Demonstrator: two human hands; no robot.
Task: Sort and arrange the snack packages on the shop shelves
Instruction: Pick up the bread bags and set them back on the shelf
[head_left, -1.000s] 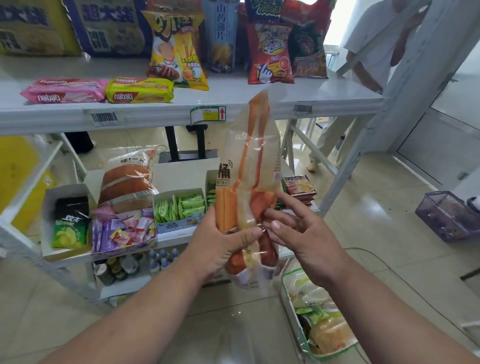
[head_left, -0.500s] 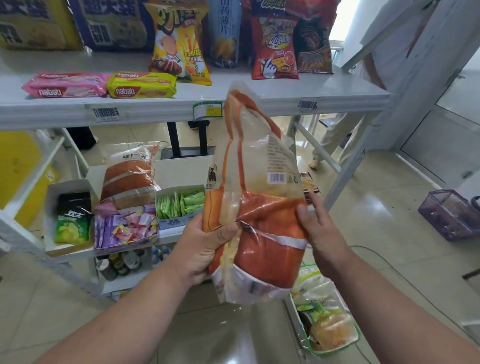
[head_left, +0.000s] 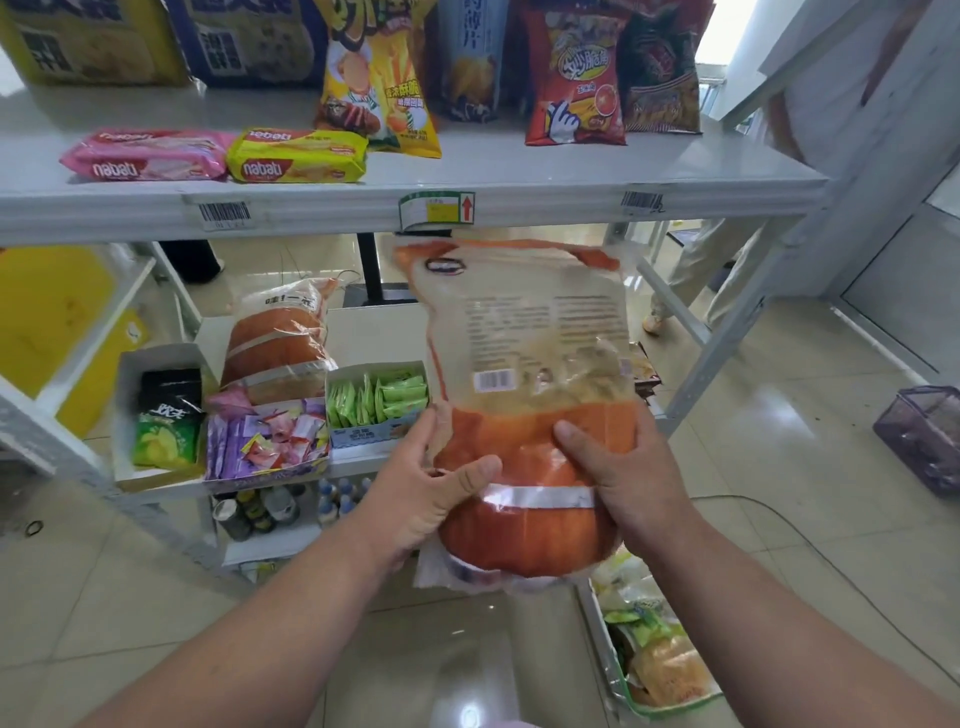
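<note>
i've turned the orange bag (head_left: 524, 395) back-side to me, left hand (head_left: 421, 488) and right hand (head_left: 618, 467) gripping it; green sachets fill the small box (head_left: 379, 431) at left.

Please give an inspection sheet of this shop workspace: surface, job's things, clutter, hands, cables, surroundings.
Surface: white upper shelf holds standing snack bags and two flat Nabati wafer packs.
Job's things: orange bread bag held upright, back label toward camera; matching bread bag on lower shelf.
Clutter: green sachet box, purple sweets box, basket of snacks on floor.
Hands: left hand and right hand grip the bag's lower half.
Cables: thin cable on floor tiles.
Surroundings: another person's legs behind shelf.
</note>
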